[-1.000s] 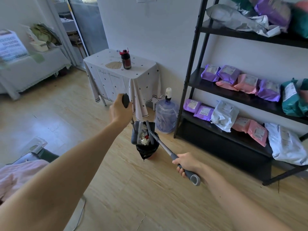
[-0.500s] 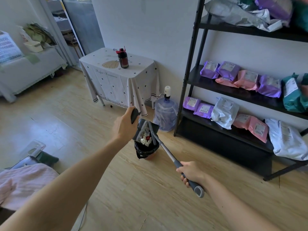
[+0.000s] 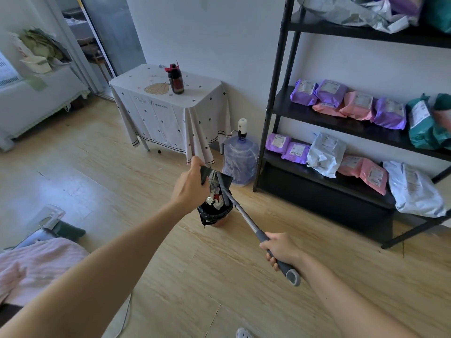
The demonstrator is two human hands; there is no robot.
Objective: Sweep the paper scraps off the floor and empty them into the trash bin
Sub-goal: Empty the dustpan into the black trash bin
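Wood-plank floor (image 3: pixel 219 276) underfoot. Right hand (image 3: pixel 283 250) wrapped round the grey grip of the broom (image 3: pixel 244 214); shaft slopes away, head resting in the dustpan (image 3: pixel 223 180). Left hand (image 3: pixel 189 189) grips the dustpan handle, pan tipped steeply over the trash bin (image 3: pixel 212 217), which has a black liner. Paper scraps (image 3: pixel 214 198), white and red, sit at the pan's lower lip and the bin mouth. Beyond: water jug (image 3: pixel 240 164), cloth-draped table (image 3: pixel 166 123) with a bottle (image 3: pixel 175 79), black shelf (image 3: pixel 283 111) of parcels at right.
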